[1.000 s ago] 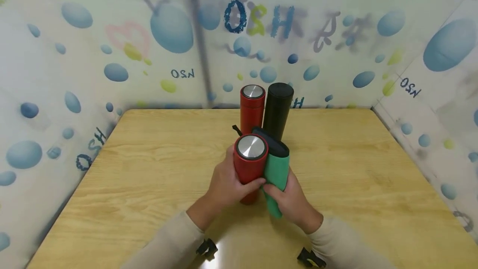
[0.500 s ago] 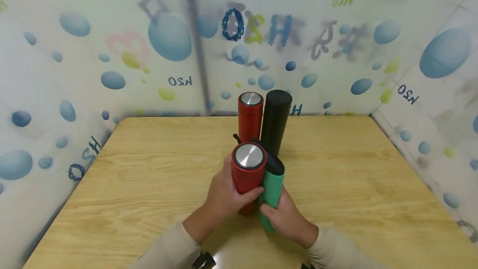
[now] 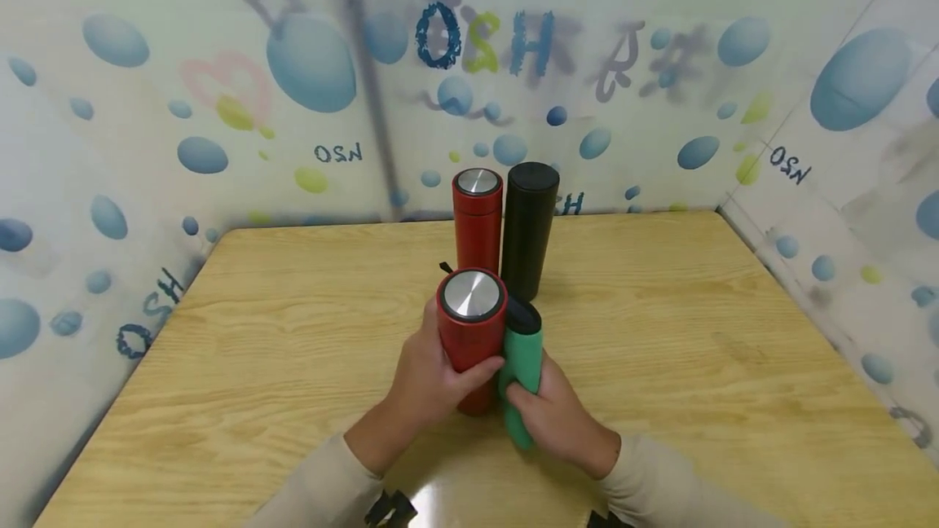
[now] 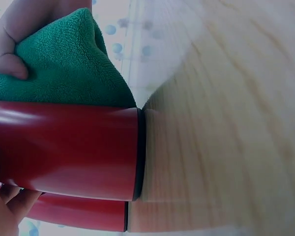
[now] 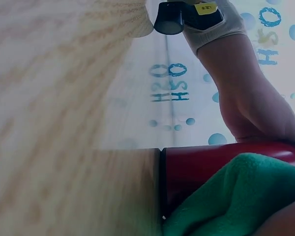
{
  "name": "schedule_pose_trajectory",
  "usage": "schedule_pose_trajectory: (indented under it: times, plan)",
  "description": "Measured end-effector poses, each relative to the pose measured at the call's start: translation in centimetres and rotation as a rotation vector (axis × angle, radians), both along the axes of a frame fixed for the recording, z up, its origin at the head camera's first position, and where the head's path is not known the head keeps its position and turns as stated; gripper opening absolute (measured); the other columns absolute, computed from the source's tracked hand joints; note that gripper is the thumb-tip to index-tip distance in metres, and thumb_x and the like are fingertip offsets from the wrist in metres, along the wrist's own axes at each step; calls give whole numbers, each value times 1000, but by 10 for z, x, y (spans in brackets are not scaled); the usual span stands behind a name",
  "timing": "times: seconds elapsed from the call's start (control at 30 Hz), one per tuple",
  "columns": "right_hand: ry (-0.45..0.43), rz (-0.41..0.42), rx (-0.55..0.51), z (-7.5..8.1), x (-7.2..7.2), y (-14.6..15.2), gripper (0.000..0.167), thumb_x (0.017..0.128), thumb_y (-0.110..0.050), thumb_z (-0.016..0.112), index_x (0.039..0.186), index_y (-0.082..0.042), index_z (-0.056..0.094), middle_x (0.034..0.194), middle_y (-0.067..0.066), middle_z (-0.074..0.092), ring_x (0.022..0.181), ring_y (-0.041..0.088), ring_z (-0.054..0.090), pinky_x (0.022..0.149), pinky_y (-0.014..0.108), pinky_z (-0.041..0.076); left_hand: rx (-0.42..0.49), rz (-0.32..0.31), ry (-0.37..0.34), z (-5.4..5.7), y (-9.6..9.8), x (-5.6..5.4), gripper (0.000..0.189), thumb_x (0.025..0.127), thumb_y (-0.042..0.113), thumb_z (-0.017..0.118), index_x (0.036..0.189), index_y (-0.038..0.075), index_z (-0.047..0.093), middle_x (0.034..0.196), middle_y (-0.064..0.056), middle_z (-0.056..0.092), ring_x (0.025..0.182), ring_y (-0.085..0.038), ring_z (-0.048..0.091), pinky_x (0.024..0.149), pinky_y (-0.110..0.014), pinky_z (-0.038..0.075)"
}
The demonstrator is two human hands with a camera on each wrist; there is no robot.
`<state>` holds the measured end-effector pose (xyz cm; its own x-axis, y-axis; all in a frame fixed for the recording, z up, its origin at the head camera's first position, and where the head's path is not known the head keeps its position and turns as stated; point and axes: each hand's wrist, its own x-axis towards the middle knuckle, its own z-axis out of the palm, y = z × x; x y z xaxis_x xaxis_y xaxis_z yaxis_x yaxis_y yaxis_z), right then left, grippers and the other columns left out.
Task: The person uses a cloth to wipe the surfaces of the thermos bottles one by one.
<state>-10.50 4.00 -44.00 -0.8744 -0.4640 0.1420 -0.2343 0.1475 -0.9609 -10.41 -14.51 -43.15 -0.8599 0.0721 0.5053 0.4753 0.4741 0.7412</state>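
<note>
A red thermos [image 3: 469, 341] with a shiny metal-topped lid stands upright on the table, gripped around its side by my left hand [image 3: 421, 381]. In the left wrist view the base of this thermos [image 4: 69, 147] sits right at the wood. My right hand [image 3: 561, 418] holds a green towel [image 3: 522, 357] against the thermos's right side, the thumb toward me. The towel's upper end looks dark in the head view. Fluffy towel cloth [image 4: 64, 59] covers part of the red wall in the left wrist view. Most of the left fingers are hidden behind the thermos.
Close behind the held one stand another red thermos [image 3: 478, 226] and a taller black cylindrical bottle [image 3: 528, 235]. A small black strap end [image 3: 445, 267] pokes out left of the held thermos. The wooden table [image 3: 293, 332] reaches a patterned wall [image 3: 220, 88] at the back.
My right hand and the towel have slid a little lower along the thermos, so less of the towel's dark end shows. The left hand keeps its grip. The head view has shifted slightly.
</note>
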Motion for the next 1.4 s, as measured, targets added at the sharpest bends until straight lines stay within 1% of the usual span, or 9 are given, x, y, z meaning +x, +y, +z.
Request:
schedule_pose_trajectory:
  times: [0.17,0.27,0.4,0.67,0.83,0.93,1.07,1.13,1.4]
  plan:
    - [-34,-2,3,4,-4,2,41,94,3,47,135,1,46,114,14,58,100,17,56,91,24,48,-19,16,7,0,0,-2,89,76,25,86,145,11,31,132,-8,62,117,-23,65,92,-42,59]
    - [-36,11,-37,7,-5,5,35,101,-5,47,135,4,47,118,18,59,103,13,58,93,25,49,-27,4,10,1,1,-5,89,77,25,86,146,12,31,133,-7,61,119,-23,64,93,-42,58]
    - [-71,-9,-68,9,-3,8,36,104,-13,47,137,3,46,120,18,59,103,10,59,93,26,50,-36,-20,21,0,1,-6,89,77,23,86,145,11,30,134,-7,60,120,-23,63,94,-41,58]
    - [-108,-72,-93,14,0,9,34,104,-13,49,133,3,47,115,20,59,98,18,60,88,29,53,-38,-30,29,2,3,-7,90,78,26,85,146,11,29,135,-6,60,121,-22,62,95,-41,57]
    - [-125,-88,-63,14,2,7,34,100,-14,57,129,2,52,109,16,62,93,15,61,84,28,53,-33,-42,13,2,3,-5,90,78,25,84,147,10,28,136,-7,59,122,-23,62,95,-42,57]
    - [-114,-86,-24,12,1,6,35,98,-15,60,130,-2,53,110,13,63,94,16,61,87,28,53,-28,-43,5,2,2,-5,90,79,24,84,148,11,28,136,-7,59,122,-23,62,95,-42,58]
    - [-97,-79,-6,10,0,4,33,100,-14,57,131,-6,53,110,12,63,95,19,60,88,28,52,-15,-39,-23,3,1,-5,90,79,25,84,149,13,27,137,-4,58,123,-21,60,96,-42,57]
    - [-101,-76,-19,9,0,3,32,101,-15,55,131,-4,53,111,13,63,96,19,60,87,28,52,-9,-38,-42,2,0,-4,90,80,25,84,148,14,27,137,-4,58,124,-21,60,97,-41,57]
    - [-188,-87,-40,12,1,1,33,104,-19,50,134,-4,52,116,14,62,104,22,60,93,31,51,5,-30,-63,0,-1,-2,88,81,25,83,148,16,28,139,-2,57,125,-20,59,95,-42,57]
